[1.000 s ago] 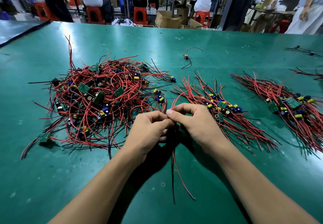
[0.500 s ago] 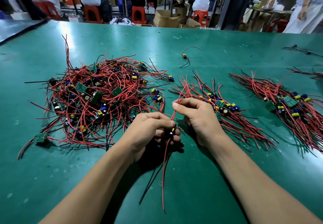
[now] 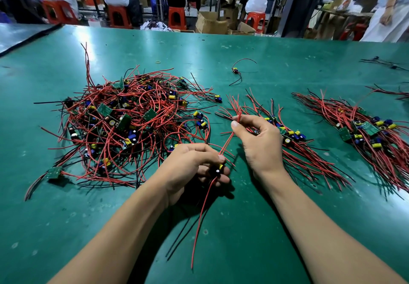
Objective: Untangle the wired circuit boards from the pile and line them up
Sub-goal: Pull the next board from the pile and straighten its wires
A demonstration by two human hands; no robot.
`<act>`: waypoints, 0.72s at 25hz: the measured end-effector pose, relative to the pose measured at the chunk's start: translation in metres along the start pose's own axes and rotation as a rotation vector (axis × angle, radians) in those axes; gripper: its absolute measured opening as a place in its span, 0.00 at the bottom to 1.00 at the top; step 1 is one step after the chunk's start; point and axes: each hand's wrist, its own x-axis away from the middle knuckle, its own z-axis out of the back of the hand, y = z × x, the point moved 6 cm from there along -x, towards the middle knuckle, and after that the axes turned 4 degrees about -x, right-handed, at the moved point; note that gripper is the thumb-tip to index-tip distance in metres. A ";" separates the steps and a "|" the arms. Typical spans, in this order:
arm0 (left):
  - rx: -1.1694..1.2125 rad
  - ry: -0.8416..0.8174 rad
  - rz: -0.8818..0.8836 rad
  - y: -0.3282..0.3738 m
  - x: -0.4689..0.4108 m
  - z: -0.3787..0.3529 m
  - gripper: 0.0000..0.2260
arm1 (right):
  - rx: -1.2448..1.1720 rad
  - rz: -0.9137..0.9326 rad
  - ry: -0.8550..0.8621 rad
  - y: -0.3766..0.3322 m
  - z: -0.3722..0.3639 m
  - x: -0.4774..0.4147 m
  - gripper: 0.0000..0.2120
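Table (image 3: 287, 62), green. The tangled pile (image 3: 132, 124) sits left of centre, its near edge just beside your left hand. Two lined-up rows lie to the right: the nearer row (image 3: 294, 142) partly under your right hand, the second row (image 3: 371, 133) further right, apart from it.

Risks, as judged:
- Pile: loops at its near edge lie close to the held piece. Catch one and you'd likely drag neighbours out with it.
- Nearer row: your right hand hangs over it. A careless set-down could snag its leads and skew the line.
- Joints: a hard pull between the hands may strain the leads where they meet the board.

Left hand (image 3: 190, 168): grip closed round the small circuit board (image 3: 219, 168). Only a yellow capacitor and a dark part show.

Right hand (image 3: 259, 142): thumb and forefinger pinch the red leads (image 3: 228, 142) near their far ends.

The board lies in your left grip, near and left of the right grip, and the leads span the two. One long red lead (image 3: 199, 221) trails near, toward you.
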 end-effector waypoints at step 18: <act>0.070 0.112 -0.102 -0.001 -0.002 0.004 0.06 | -0.371 -0.598 -0.571 -0.005 -0.027 0.038 0.08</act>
